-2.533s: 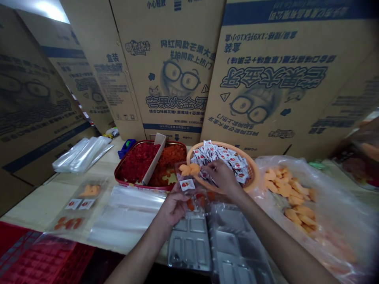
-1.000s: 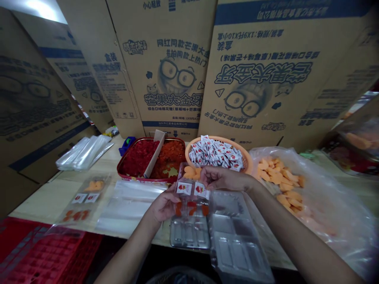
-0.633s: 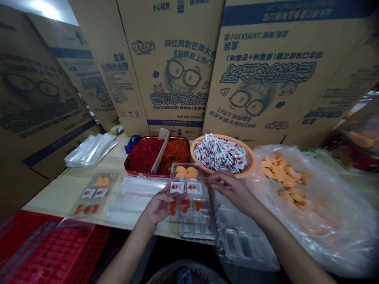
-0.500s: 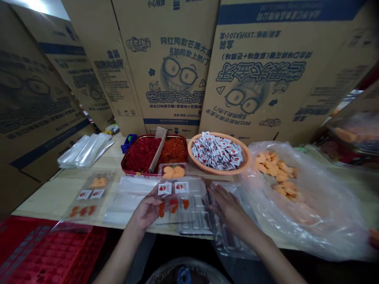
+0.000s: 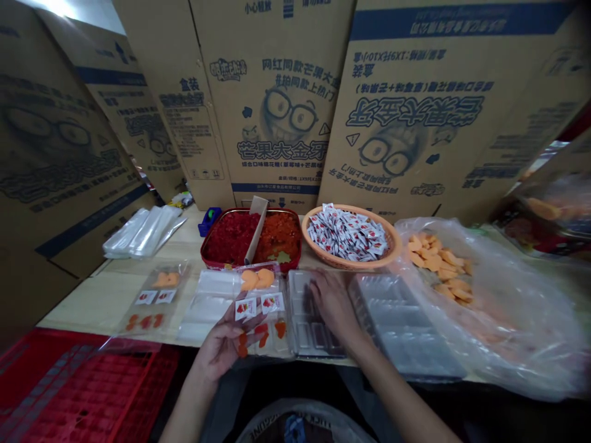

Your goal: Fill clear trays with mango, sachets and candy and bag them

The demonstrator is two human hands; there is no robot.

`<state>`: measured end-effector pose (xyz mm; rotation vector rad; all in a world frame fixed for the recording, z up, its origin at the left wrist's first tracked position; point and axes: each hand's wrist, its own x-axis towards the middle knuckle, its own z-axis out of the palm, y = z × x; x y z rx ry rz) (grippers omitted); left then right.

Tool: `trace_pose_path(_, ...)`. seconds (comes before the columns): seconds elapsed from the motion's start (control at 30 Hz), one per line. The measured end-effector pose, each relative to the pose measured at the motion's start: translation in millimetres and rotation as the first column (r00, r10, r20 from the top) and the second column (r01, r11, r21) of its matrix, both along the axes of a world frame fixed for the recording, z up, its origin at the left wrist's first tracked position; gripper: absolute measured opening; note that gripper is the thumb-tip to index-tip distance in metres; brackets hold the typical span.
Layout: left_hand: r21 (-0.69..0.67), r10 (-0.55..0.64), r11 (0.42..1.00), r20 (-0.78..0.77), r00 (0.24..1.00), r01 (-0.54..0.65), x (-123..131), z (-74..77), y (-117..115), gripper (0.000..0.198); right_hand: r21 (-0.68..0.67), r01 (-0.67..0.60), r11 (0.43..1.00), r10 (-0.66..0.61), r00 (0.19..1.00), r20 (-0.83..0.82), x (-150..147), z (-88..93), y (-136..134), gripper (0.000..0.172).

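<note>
My left hand (image 5: 221, 344) is closed on the lower left edge of a filled clear plastic tray (image 5: 285, 326). In that tray lie orange candy pieces (image 5: 257, 279), two white sachets (image 5: 272, 302) and several red-orange gummy pieces (image 5: 280, 329). My right hand (image 5: 337, 304) rests palm down over an unfilled clear compartment tray (image 5: 300, 317), fingers stretched toward its left side. Some fingertips blur against the plastic. Right of that hand lies another group of clear trays (image 5: 410, 332).
Behind stand a red tin (image 5: 295, 264) of red and orange gummies split by a cardboard strip, and a basket (image 5: 392, 246) of sachets. A plastic bag (image 5: 521, 314) of orange candies lies right. At left are a packed tray (image 5: 148, 314), clear bags (image 5: 143, 231) and a red crate (image 5: 92, 394).
The filled tray has shifted left and lower in my left hand. My right hand has moved left onto the middle tray, and the right-hand trays now lie uncovered farther right.
</note>
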<state>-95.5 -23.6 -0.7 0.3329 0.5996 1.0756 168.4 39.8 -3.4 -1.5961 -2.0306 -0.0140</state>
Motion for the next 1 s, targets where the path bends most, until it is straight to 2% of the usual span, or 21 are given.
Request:
trace_pose_path(0.1, -0.027, 0.02, 0.999, -0.013, 1.0, -0.02, -5.3, -2.9, -8.8, 0.093, -0.021, 0.047, 0.999, -0.046, 0.998, 0.048, -27.0, -11.8, 25.7, 0.036)
trace_pose_path(0.2, -0.037, 0.023, 0.999, 0.001, 1.0, -0.023, -10.7, -8.3, -15.8, 0.094, -0.038, 0.082, 0.996, -0.08, 0.995, 0.058, -28.8, -26.4, 41.1, 0.032)
trace_pose_path(0.37, -0.044, 0.031, 0.999, 0.012, 0.999, -0.031, -11.7, -13.0, -20.0, 0.094, 0.065, 0.105, 0.992, -0.105, 0.994, 0.0, -21.2, -41.4, 41.1, 0.032)
trace_pose_path(0.53, -0.045, 0.044, 0.998, 0.003, 0.999, -0.043, -9.0, -11.8, -20.4, 0.093, 0.095, 0.116, 0.989, -0.113, 0.993, -0.034, -21.1, -44.3, 39.7, 0.033)
trace_pose_path(0.67, -0.027, 0.047, 0.999, 0.021, 0.999, -0.047, -7.8, -12.0, -19.8, 0.09, 0.1, 0.129, 0.987, -0.126, 0.991, -0.038, -21.7, -40.6, 37.7, 0.035)
trace_pose_path(0.83, -0.012, 0.044, 0.999, 0.028, 0.999, -0.043, -4.7, -10.7, -19.6, 0.088, 0.093, 0.219, 0.971, -0.215, 0.975, -0.051, -22.6, -29.4, 32.3, 0.037)
trace_pose_path(0.93, -0.007, 0.048, 0.999, 0.035, 0.998, -0.047, -2.1, -8.7, -19.3, 0.088, 0.132, 0.267, 0.955, -0.251, 0.96, -0.126, -16.1, -12.2, 28.4, 0.042)
trace_pose_path(1.0, 0.005, 0.04, 0.999, 0.041, 0.998, -0.04, 0.1, -8.1, -18.3, 0.088, 0.131, 0.235, 0.963, -0.198, 0.949, -0.246, -10.2, 6.0, 26.2, 0.044)
